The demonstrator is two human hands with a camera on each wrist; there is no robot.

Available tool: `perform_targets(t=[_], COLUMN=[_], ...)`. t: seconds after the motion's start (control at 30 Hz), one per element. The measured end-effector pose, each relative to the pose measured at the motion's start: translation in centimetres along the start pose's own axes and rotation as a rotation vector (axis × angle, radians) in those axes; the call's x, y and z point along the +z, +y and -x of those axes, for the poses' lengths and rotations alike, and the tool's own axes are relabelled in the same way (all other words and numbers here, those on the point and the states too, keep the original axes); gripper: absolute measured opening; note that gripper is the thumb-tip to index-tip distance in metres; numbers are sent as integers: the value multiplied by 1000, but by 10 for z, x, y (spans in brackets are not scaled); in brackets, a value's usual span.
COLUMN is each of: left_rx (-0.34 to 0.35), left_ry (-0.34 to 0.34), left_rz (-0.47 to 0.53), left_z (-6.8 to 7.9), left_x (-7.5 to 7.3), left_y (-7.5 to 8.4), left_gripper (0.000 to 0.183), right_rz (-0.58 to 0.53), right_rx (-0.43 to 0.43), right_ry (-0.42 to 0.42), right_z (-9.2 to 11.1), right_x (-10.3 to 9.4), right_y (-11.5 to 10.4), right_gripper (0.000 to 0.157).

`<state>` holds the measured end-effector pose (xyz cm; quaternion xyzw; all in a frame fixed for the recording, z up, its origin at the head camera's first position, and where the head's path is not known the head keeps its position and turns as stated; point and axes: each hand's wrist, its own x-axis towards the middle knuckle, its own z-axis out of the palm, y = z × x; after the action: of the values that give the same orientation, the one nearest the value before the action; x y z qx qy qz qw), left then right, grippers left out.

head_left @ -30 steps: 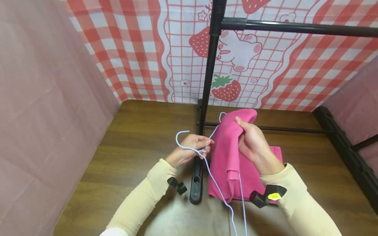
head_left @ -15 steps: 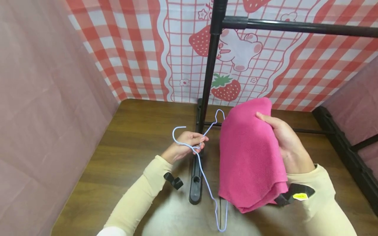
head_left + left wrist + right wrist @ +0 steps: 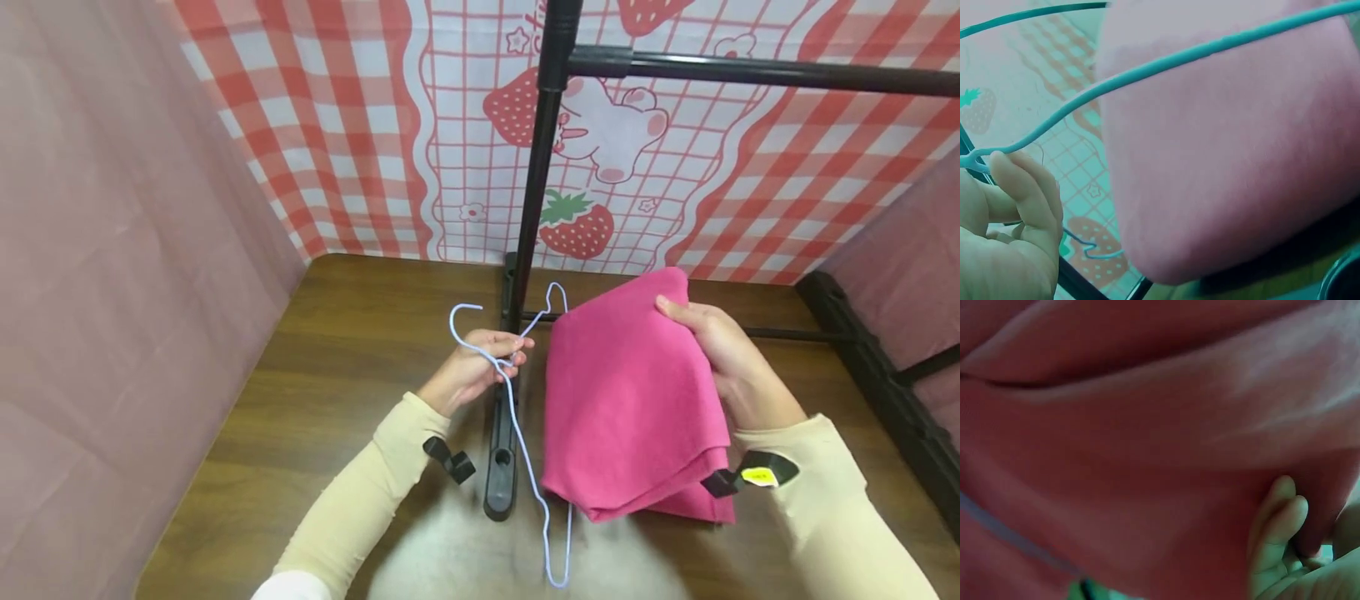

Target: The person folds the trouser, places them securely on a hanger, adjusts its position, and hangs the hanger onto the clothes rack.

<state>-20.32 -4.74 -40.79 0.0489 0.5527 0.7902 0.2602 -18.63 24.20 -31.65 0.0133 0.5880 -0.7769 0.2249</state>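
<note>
My left hand [image 3: 476,367] pinches a pale blue wire hanger [image 3: 522,433] just below its hook, which points up and left. A folded pink cloth [image 3: 630,400], its exact kind unclear, covers the middle of the hanger's lower bar; both hanger ends show past it. My right hand [image 3: 742,371] grips the cloth's right side, thumb on top and the other fingers hidden behind. In the left wrist view, one hanger arm [image 3: 1166,62] crosses in front of the cloth [image 3: 1229,150]. Fingers [image 3: 1279,519] press against the draped fabric [image 3: 1135,450] in the right wrist view.
A black rack's upright [image 3: 538,167] stands just beyond my left hand, its foot [image 3: 501,475] on the wooden table [image 3: 322,400]. A rail [image 3: 750,68] runs to the right overhead. Another rack foot [image 3: 877,367] lies at right. A checked strawberry curtain [image 3: 480,158] hangs behind.
My right hand has drawn the pink cloth right and spread it over the hanger's lower bar, then shifted it slightly back. My left hand keeps its hold, and the hanger's near end now shows.
</note>
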Motion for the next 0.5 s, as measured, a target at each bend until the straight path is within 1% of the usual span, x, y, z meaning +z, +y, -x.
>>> perform_targets(t=[0.07,0.13,0.23,0.33,0.43,0.5], left_rx=[5,12,31,54,73,76], left_ry=[0,-9,-37,-51,-45,-34], left_rz=[33,59,93,132,231,312], left_z=[1,3,4,3,-2,-5], left_x=[3,7,16,26,32,33], left_y=[0,2,5,7,6,4], left_gripper=[38,38,40,41,26,20], right_rz=[64,104,132,102,35,-12], right_rx=[6,6,-17,-42,-52,-49], right_ry=[11,13,2,-25,-56,-72], right_z=[2,5,10,14,18,19], right_x=[-9,-15,-16,-10,-4,-3], right_y=[5,11,17,19,18,17], right_gripper=[24,24,24,24,24,25])
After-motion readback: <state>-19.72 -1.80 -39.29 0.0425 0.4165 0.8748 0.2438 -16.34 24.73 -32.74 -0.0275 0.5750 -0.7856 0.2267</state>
